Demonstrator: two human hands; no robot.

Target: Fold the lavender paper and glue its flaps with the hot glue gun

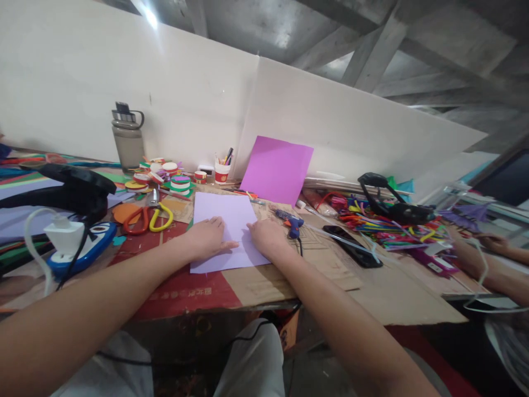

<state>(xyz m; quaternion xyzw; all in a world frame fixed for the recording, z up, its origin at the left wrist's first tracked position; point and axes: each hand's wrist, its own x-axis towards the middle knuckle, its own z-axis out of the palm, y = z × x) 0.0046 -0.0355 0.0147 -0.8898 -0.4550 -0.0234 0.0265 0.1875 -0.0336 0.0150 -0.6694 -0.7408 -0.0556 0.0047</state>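
Observation:
A pale lilac sheet of paper (225, 218) lies flat on the cardboard-covered table (314, 270). My left hand (209, 237) rests palm down on the sheet's left half, its fingers pressed together on the paper. Opposite it, my right hand (268, 236) presses on the sheet's right edge. Neither hand holds anything. Red and yellow scissors (147, 218) lie to the left of the sheet, and a blue glue gun (290, 222) sits just right of my right hand.
A magenta sheet (276, 168) leans on the white back wall. A water bottle (128, 138), stacked foam discs (165, 176) and a pen cup (222, 171) stand behind. A black phone (352, 245) and coloured sticks (384, 223) lie right. Another person's arm (491, 264) is at far right.

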